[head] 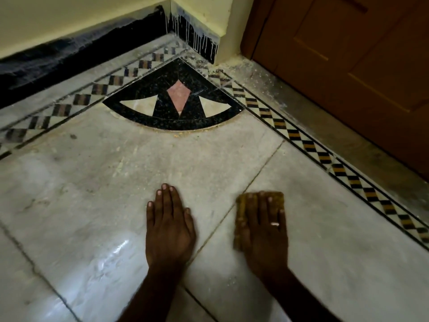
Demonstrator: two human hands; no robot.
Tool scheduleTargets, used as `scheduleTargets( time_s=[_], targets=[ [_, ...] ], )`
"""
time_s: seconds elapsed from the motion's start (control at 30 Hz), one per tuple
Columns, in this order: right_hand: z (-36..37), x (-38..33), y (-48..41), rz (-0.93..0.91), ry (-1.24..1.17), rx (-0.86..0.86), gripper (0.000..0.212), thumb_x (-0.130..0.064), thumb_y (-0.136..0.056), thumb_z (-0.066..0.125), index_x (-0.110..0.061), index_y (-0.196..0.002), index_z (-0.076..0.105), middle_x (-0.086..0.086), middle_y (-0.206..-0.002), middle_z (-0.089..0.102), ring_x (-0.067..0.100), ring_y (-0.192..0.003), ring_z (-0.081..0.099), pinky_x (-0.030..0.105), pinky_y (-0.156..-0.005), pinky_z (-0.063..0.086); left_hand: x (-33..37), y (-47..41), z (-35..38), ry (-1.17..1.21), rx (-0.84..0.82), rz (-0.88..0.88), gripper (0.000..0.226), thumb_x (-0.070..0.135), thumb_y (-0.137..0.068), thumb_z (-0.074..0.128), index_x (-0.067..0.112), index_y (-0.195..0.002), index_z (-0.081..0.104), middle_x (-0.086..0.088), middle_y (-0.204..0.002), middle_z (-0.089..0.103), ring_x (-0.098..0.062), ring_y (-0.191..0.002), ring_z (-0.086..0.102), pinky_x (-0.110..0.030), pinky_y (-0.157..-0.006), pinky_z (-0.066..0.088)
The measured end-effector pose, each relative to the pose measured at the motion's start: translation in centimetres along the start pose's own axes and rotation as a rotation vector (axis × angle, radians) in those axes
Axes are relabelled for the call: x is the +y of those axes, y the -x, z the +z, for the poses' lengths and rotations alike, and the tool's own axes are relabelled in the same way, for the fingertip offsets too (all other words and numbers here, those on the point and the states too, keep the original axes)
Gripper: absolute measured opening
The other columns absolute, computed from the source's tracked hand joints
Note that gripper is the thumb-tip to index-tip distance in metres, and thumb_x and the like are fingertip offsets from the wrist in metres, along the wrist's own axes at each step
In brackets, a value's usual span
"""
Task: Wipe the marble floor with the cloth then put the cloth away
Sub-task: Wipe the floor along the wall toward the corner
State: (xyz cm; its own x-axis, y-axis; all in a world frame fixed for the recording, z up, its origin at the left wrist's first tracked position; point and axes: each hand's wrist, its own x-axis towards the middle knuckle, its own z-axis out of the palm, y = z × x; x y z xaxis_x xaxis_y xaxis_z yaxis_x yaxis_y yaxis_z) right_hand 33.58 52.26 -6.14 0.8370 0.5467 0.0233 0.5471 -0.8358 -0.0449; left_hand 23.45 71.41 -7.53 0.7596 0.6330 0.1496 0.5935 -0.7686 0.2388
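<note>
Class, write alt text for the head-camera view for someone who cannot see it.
A right hand presses a brown cloth flat on a marble floor, the left hand flat beside it. Ahead: a black inlay, a wooden door.

A home's room corner: inlaid marble floor (pixel 97 173), painted wall (pixel 69 17) (black skirting), wooden door (pixel 348 66).

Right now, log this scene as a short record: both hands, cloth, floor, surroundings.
left hand: flat on the marble floor, fingers straight, holding nothing
right hand: flat on the cloth, pressing it down; ring on one finger
cloth: yellow-brown, mostly under the right hand
floor: pale slabs, black fan-shaped inlay in the corner, checkered border
surroundings: wooden door, pale dust before it
task: cloth not yet put away
</note>
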Motion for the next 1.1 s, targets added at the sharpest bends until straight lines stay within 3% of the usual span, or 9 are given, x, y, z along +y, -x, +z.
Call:
scheduleTargets(
  time_s=[0.13, 0.27, 0.47, 0.57, 0.67, 0.73, 0.9, 1.0, 1.1],
  targets=[
    [-0.4, -7.7, -4.6, -0.34, -0.139, 0.086, 0.052, -0.037, -0.107, 0.035, -0.022, -0.156, 0.046, 0.015, -0.16, 0.045, 0.038, -0.152, 0.035, 0.058, -0.122, 0.029, -0.2, 0.2, 0.2, -0.005, 0.025, -0.023, 0.06, 0.025, -0.103, 0.03, -0.007, -0.154, 0.029, -0.027, -0.162, 0.03, -0.038, -0.15, 0.032, -0.052, -0.125, 0.023],
    [0.2, -11.3, -13.4, -0.57, -0.12, -0.001, 0.055, -0.043, -0.105, 0.027, -0.032, -0.158, 0.041, 0.007, -0.165, 0.039, 0.028, -0.154, 0.033, 0.049, -0.127, 0.019, -0.9, -0.1, 0.4, 0.01, 0.008, -0.064, 0.061, 0.024, -0.101, 0.029, -0.009, -0.153, 0.032, -0.029, -0.16, 0.033, -0.042, -0.149, 0.034, -0.054, -0.123, 0.025],
    [-0.1, -2.6, -17.3, -0.265, -0.03, -0.081, 0.068, -0.048, -0.1, 0.023, -0.022, -0.162, 0.031, 0.017, -0.167, 0.031, 0.04, -0.154, 0.028, 0.062, -0.121, 0.025, -0.8, -0.1, 0.0, 0.029, -0.026, -0.059, 0.061, 0.028, -0.105, 0.026, -0.008, -0.154, 0.029, -0.029, -0.16, 0.032, -0.043, -0.148, 0.034, -0.053, -0.124, 0.022],
    [-0.3, 5.2, -13.3, -0.076, 0.035, -0.044, 0.068, -0.048, -0.101, 0.028, -0.021, -0.163, 0.022, 0.018, -0.167, 0.03, 0.04, -0.154, 0.028, 0.063, -0.12, 0.027, -0.8, -0.1, 0.0, 0.03, -0.037, -0.059, 0.061, 0.03, -0.106, 0.025, -0.008, -0.153, 0.03, -0.03, -0.16, 0.032, -0.042, -0.148, 0.034, -0.053, -0.124, 0.021],
    [0.3, 10.6, -6.6, 0.082, 0.043, -0.103, 0.066, -0.048, -0.105, 0.017, -0.024, -0.166, 0.01, 0.014, -0.173, 0.012, 0.033, -0.16, 0.011, 0.059, -0.124, 0.016, -0.8, -0.1, -0.1, 0.024, -0.015, -0.054, 0.059, 0.029, -0.107, 0.026, -0.008, -0.153, 0.03, -0.03, -0.16, 0.032, -0.042, -0.148, 0.034, -0.053, -0.124, 0.021],
    [0.5, 11.8, -1.4, 0.108, 0.056, -0.11, 0.064, -0.046, -0.108, 0.01, -0.017, -0.165, 0.013, 0.019, -0.172, 0.011, 0.038, -0.16, 0.009, 0.062, -0.123, 0.016, -0.7, 0.0, -0.1, 0.007, -0.007, -0.048, 0.058, 0.028, -0.108, 0.027, -0.008, -0.153, 0.03, -0.03, -0.16, 0.032, -0.042, -0.148, 0.034, -0.053, -0.125, 0.021],
    [-0.3, 4.7, 6.8, 0.096, 0.0, -0.041, 0.066, -0.044, -0.108, 0.016, -0.007, -0.16, 0.031, 0.026, -0.166, 0.027, 0.047, -0.152, 0.03, 0.062, -0.12, 0.025, -0.4, -0.1, -0.3, 0.023, -0.002, -0.021, 0.058, 0.029, -0.108, 0.025, -0.007, -0.153, 0.032, -0.028, -0.16, 0.033, -0.041, -0.149, 0.034, -0.052, -0.124, 0.02],
    [-0.7, -2.0, 7.8, -0.083, -0.066, 0.031, 0.065, -0.05, -0.103, 0.043, -0.011, -0.156, 0.042, 0.022, -0.163, 0.036, 0.044, -0.152, 0.032, 0.062, -0.121, 0.029, -0.7, 0.2, -0.4, 0.093, -0.041, 0.043, 0.059, 0.03, -0.107, 0.027, -0.007, -0.152, 0.034, -0.027, -0.159, 0.034, -0.04, -0.149, 0.035, -0.05, -0.124, 0.021],
    [-1.0, -6.6, 6.1, -0.287, -0.145, 0.018, 0.076, -0.064, -0.1, 0.042, -0.014, -0.157, 0.042, 0.018, -0.165, 0.035, 0.036, -0.157, 0.023, 0.058, -0.125, 0.021, -1.7, -0.1, -1.1, 0.286, -0.131, 0.05, 0.064, 0.038, -0.105, 0.023, -0.001, -0.155, 0.032, -0.019, -0.163, 0.03, -0.032, -0.153, 0.027, -0.035, -0.126, 0.007]
  ],
)
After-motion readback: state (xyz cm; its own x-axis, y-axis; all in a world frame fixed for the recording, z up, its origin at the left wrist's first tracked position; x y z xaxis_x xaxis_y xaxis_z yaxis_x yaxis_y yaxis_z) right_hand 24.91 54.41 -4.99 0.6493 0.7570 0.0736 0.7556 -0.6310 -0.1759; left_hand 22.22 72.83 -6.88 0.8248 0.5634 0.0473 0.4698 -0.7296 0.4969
